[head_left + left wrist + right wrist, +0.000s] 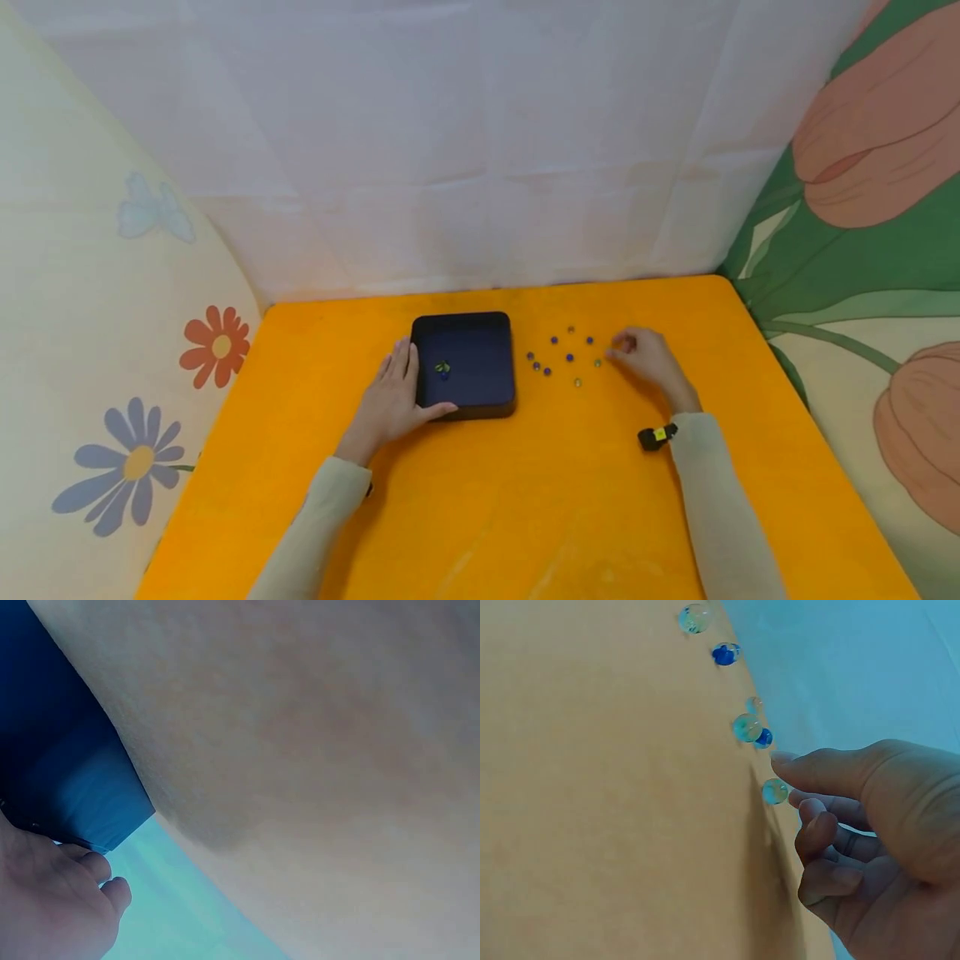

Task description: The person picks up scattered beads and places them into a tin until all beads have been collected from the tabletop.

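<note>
My left hand (390, 400) rests on the left side and near corner of a dark square tray (477, 412), its fingers along the side and its thumb on the front rim. Inside the tray lie a greenish marble (442, 367) and a blue one. Beside the scattered marbles on the right hovers my right hand (647, 358), thumb and index finger a little apart, the other fingers curled. In the right wrist view a clear greenish marble (775, 791) appears just by the thumb and index tips; contact cannot be told. The left wrist view shows mostly blurred skin beside the tray (82, 772).
Several clear and blue marbles lie loose right of the tray, among them a blue marble (570, 357) and a clear marble (577, 383). The orange table (525, 500) meets a white cloth backdrop (465, 167) behind. A black wrist camera (654, 438) hangs by the right sleeve.
</note>
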`<state>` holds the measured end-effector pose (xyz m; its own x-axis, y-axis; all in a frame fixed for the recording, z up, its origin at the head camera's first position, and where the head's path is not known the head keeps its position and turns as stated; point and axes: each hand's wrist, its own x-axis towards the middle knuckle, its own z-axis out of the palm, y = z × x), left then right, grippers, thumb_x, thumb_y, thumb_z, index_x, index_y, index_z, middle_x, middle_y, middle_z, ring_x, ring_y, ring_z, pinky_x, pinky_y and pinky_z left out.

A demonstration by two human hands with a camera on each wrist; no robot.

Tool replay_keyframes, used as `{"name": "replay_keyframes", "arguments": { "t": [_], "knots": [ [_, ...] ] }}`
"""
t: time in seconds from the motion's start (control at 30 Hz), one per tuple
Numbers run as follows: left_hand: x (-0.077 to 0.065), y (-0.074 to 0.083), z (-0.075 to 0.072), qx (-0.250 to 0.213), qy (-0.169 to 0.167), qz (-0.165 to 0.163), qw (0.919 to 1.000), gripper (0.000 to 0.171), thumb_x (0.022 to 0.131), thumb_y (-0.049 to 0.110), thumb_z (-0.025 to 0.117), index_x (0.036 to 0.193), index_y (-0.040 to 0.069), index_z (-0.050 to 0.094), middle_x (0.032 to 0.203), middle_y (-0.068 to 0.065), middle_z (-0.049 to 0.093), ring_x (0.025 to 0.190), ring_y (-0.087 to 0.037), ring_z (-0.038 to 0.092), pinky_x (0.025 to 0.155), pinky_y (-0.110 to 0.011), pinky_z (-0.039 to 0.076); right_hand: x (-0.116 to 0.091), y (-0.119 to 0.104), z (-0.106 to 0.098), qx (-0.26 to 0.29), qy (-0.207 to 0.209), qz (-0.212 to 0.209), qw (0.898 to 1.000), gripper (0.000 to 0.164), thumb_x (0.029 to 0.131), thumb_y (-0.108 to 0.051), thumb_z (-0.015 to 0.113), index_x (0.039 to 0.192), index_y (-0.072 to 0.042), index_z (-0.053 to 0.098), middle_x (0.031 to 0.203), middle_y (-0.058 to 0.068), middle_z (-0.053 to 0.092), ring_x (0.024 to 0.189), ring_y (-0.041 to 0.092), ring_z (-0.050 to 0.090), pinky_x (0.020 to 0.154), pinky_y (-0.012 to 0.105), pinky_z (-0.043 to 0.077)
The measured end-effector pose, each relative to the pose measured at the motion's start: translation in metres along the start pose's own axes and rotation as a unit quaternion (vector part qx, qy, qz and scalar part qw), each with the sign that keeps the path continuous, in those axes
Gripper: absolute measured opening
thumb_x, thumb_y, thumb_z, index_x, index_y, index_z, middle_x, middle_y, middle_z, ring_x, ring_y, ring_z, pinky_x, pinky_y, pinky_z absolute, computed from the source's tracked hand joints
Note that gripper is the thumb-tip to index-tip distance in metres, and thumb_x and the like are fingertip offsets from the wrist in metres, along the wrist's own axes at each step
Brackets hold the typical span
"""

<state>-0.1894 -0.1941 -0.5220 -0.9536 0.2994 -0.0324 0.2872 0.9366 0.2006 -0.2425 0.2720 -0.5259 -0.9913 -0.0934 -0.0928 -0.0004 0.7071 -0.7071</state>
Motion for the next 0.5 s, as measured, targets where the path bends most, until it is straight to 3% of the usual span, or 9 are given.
{"name": "replay_keyframes", "arguments": {
  "t": [0.5],
  "knots": [
    [0.0028, -0.0002, 0.0013, 0.001, 0.002, 0.002, 1.0000, 0.138, 0.080, 0.095, 0.052, 0.168, -0.001, 0.005, 0.177, -0.022, -0.002, 0.166, -0.039, 0.006, 0.135, -0.054, 0.015, -0.0031, 0.0043, 0.0026, -0.016, 0.011, 0.008, 1.000, 0.031, 0.101, -0.025, 0.072, 0.116, 0.002, 0.073, 0.099, 0.019, 0.070, 0.083, 0.026, 0.062, 0.074, 0.034, 0.051]
  ]
}}
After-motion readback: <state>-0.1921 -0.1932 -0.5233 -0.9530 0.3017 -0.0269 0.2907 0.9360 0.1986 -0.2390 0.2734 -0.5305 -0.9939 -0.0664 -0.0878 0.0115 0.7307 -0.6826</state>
